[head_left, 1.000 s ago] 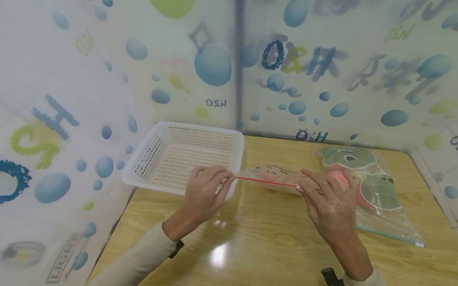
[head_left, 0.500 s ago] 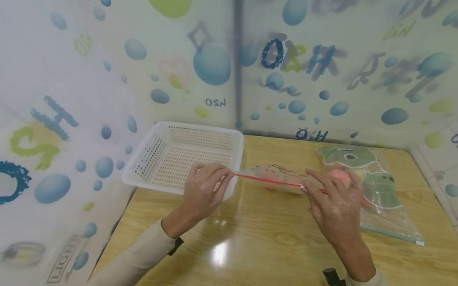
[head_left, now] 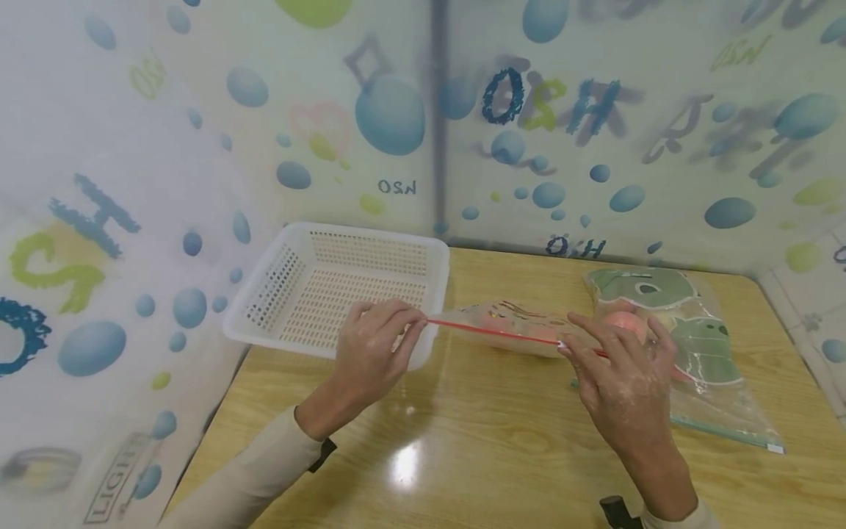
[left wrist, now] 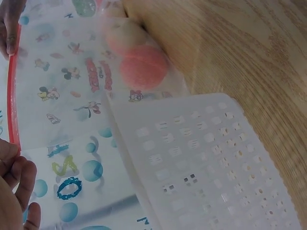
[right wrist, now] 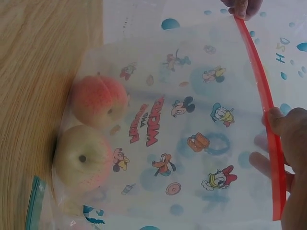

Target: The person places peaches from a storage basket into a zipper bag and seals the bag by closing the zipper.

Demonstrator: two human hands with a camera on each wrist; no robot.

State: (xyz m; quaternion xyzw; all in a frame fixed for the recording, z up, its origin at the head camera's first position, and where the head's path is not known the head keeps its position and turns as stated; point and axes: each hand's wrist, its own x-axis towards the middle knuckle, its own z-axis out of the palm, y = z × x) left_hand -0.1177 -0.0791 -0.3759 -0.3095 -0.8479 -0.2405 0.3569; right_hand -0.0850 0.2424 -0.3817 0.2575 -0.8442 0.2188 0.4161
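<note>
A clear zip bag (right wrist: 184,127) printed with cartoon characters hangs by its red zip strip (head_left: 492,333), stretched between both hands. Two peaches sit low in it: a pinker peach (right wrist: 98,99) and a paler peach (right wrist: 82,158). My left hand (head_left: 375,345) pinches the strip's left end, over the near right corner of the white basket. Toward the other end, my right hand (head_left: 624,378) grips the strip, thumb on one side and fingers behind. Right at its fingertips is the small white slider (head_left: 562,344).
The white perforated basket (head_left: 264,339) stands at the left back of the wooden table (head_left: 489,455). To the right lies a second zip bag (head_left: 720,404) with green animal prints and a teal zip, partly behind my right hand. Printed curtains (head_left: 661,59) close off the back and sides.
My right hand and the white slider have shifted slightly right along the red strip. My left hand keeps its pinch and has barely moved.
</note>
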